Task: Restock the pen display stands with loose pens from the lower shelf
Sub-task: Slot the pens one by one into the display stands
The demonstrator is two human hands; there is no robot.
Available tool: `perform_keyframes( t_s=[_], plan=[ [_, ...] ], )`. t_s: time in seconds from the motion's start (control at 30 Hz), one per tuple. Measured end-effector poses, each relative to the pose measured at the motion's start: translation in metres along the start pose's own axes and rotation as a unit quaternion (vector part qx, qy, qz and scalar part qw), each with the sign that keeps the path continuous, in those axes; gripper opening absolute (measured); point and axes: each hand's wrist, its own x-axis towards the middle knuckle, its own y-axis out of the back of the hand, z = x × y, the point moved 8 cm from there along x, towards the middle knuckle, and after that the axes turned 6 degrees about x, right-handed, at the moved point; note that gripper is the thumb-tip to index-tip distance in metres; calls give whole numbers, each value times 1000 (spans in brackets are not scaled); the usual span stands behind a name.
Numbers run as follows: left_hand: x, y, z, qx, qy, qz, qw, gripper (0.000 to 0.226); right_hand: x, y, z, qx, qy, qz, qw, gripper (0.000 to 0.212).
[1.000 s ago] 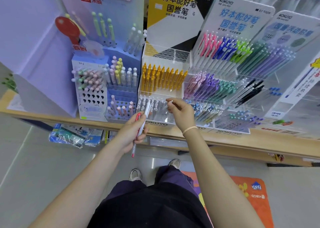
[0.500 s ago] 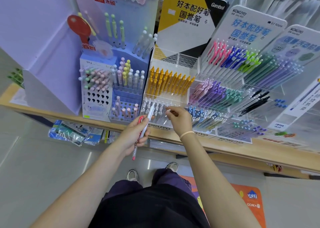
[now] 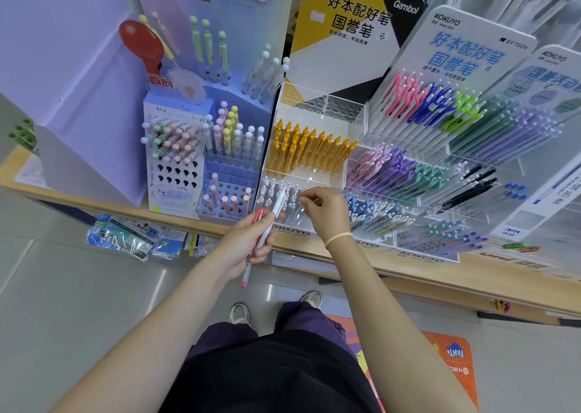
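Little is changing vs 0.5 s ago: both hands are holding their spots, only the view is shifting. Wooden shelf (image 3: 471,274) is carrying the clear display stand (image 3: 314,173) just beyond the hands. Left hand (image 3: 242,249) is gripping 2 loose pens, white pen (image 3: 276,211) and red pen (image 3: 251,255), fingers curled round them. Right hand (image 3: 327,211) is reaching into the front tier, fingertips pinched; can't tell on what. Risk, imo: pens slipping from the left grip, or the right knocking slotted pens askew.

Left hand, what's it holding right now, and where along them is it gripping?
The left hand grips two pens, a white pen and a red pen, around their middles, with both ends sticking out.
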Motion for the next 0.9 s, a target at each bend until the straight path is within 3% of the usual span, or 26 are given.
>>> perform_keyframes(
  t_s=[0.07, 0.13, 0.27, 0.37, 0.53, 0.63, 0.77, 0.9],
  plan=[
    [-1, -4, 2, 4, -1, -12, 1000, 35, -3, 13, -8, -7, 6, 25, 1000, 16],
    [-1, -8, 6, 7, -2, -23, 1000, 36, -8, 23, -14, 82, -24, 34, 996, 16],
    [-3, -18, 11, 11, 7, -51, 999, 41, -23, 6, -23, 315, -118, -97, 937, 15],
    [-2, -20, 11, 60, 17, -62, 996, 46, -27, 12, -20, 356, -119, -83, 923, 12],
    [0, 3, 1, 79, 38, 1, 996, 31, -27, 45, -12, 367, -109, 37, 923, 10],
    [0, 10, -5, 137, 37, 13, 990, 32, -26, 62, -2, 313, -83, 112, 940, 14],
    [3, 7, -14, 113, 54, -9, 992, 39, -30, 62, 3, 253, -43, 131, 958, 5],
    [8, 4, -12, 83, 53, -19, 995, 29, -27, 51, 6, 213, -29, 122, 969, 6]
  ],
)
